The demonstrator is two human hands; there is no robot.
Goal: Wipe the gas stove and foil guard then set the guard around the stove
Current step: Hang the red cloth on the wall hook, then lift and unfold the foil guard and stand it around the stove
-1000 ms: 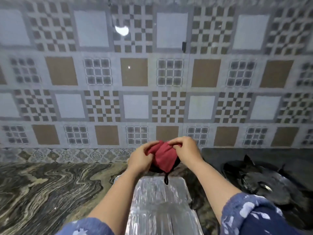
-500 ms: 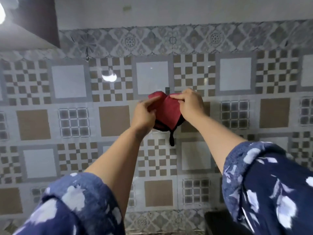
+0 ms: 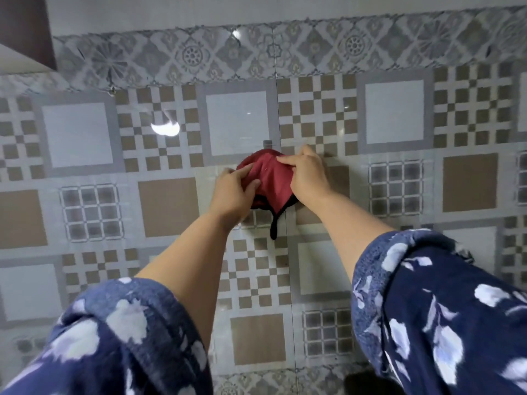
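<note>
Red cloth (image 3: 272, 181) is held against the tiled wall (image 3: 393, 115), just below a small hook (image 3: 267, 143). Left hand (image 3: 233, 192) and right hand (image 3: 306, 175) each pinch its upper edge.

A patterned tile wall (image 3: 393, 115) bears a small grey hook (image 3: 267, 143) and a lamp's glare (image 3: 165, 128).

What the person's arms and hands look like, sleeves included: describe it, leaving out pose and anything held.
Both forearms are bare. Each arm wears a dark navy sleeve, left sleeve and right sleeve, printed with pale white-blue leaf or petal shapes and pushed up into a rolled cuff near the elbow. The left hand and right hand are ungloved; no rings or watch show.
</note>
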